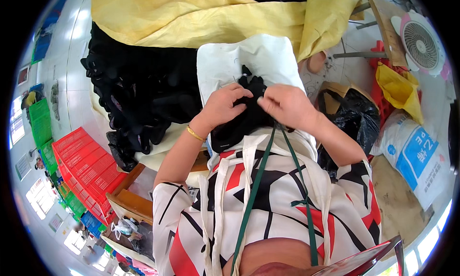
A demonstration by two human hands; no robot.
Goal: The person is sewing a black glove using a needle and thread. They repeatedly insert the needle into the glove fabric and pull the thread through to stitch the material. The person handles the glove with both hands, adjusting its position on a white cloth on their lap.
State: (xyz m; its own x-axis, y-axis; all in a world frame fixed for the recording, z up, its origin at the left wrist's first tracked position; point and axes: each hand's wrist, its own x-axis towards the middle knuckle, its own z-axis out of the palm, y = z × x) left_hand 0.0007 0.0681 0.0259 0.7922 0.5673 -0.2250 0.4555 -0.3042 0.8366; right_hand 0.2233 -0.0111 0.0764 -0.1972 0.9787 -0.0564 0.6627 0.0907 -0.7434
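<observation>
A black fabric piece that looks like a glove (251, 115), with short finger-like ends at its top, lies over a white cloth (270, 53) on my lap. My left hand (224, 103) pinches its left edge with thumb and forefinger; a gold bracelet circles that wrist. On the other side, my right hand (289, 103) is curled closed, its thumb against the upper right of the fabric. What lies inside the right fingers is hidden. Close to my left hand spreads a large heap of similar black pieces (143, 84).
Yellow sheeting (206, 17) covers the far side. To the left are red plastic crates (86, 166) and a wooden drawer (132, 199). On the right stand a black plastic bag (357, 115), a white and blue sack (414, 154) and a white fan (421, 41).
</observation>
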